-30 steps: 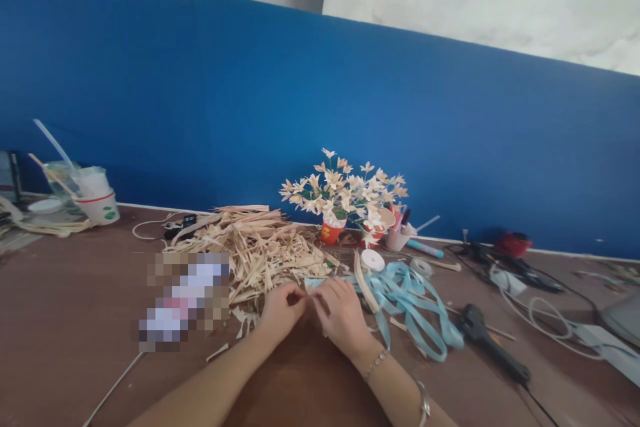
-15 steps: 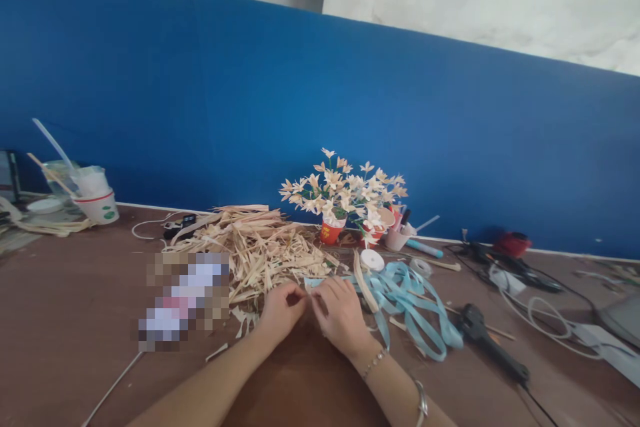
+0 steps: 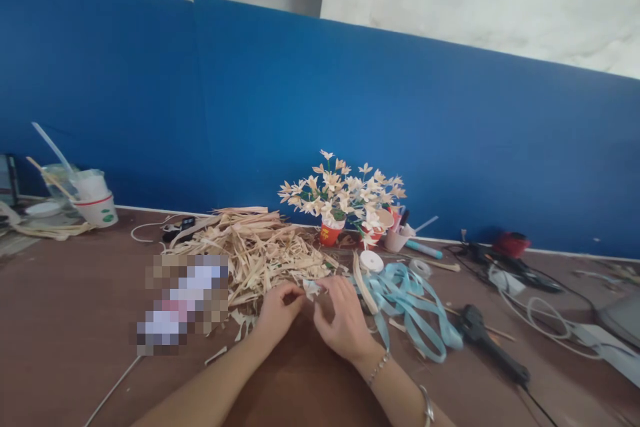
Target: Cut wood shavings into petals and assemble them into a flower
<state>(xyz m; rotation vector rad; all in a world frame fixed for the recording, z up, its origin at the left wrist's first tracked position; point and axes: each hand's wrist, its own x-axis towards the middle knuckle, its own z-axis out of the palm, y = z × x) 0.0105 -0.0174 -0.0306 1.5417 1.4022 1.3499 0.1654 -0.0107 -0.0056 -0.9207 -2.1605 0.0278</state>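
Note:
My left hand (image 3: 281,312) is closed in a pinch, thumb against forefinger, in front of a heap of dried husk strips (image 3: 265,247). What it pinches is too small to make out. Just past its fingertips shows a small whitish scrap (image 3: 311,289); I cannot tell whether a hand holds it. Close by on the right, my right hand (image 3: 344,320) has its thumb apart from its bent forefinger, a gap between them. Light blue ribbon (image 3: 415,310) lies in loops to the right of it. A black glue gun (image 3: 493,345) rests farther right.
Pale artificial flowers (image 3: 345,190) stand in red cups against a blue panel (image 3: 400,113). A white ribbon roll (image 3: 371,261) and a blue marker (image 3: 424,249) lie near them. Cables (image 3: 537,313) run along the right. A blurred-out object (image 3: 183,303) and a paper cup (image 3: 97,209) are leftward.
My right hand's thumb has parted from its forefinger and moved slightly away from my left hand. The whitish scrap shows more between them. My left hand keeps its pinch.

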